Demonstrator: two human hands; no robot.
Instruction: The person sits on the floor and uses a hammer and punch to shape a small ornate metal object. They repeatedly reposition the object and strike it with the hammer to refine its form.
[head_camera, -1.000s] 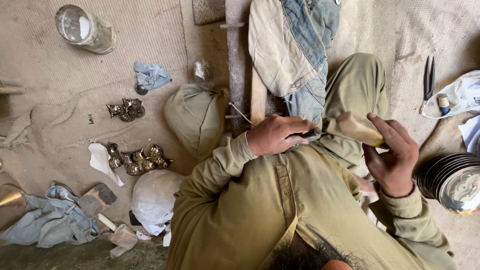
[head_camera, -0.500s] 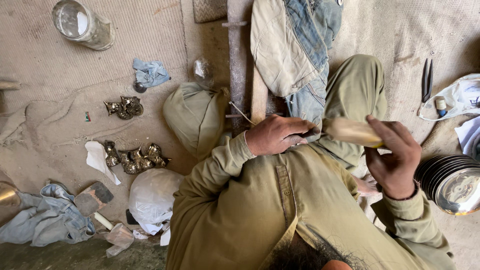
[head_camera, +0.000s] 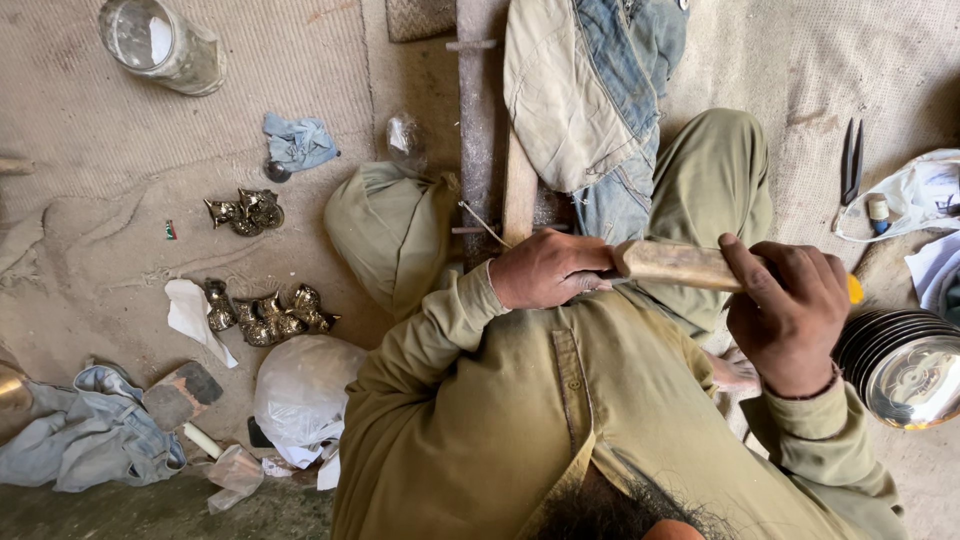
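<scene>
Two hands work over a seated person's lap on the floor: the right hand (head_camera: 790, 310) is wrapped tight around a pale wooden handle (head_camera: 680, 265), which lies level across the knees and reaches to the left hand (head_camera: 545, 270). That hand is curled closed at the handle's far end; what it grips is hidden. Just right of the right hand sits a stack of metal plates (head_camera: 900, 365). Well left of the left hand lie small brass pieces (head_camera: 265, 315) on the floor (head_camera: 100, 260).
</scene>
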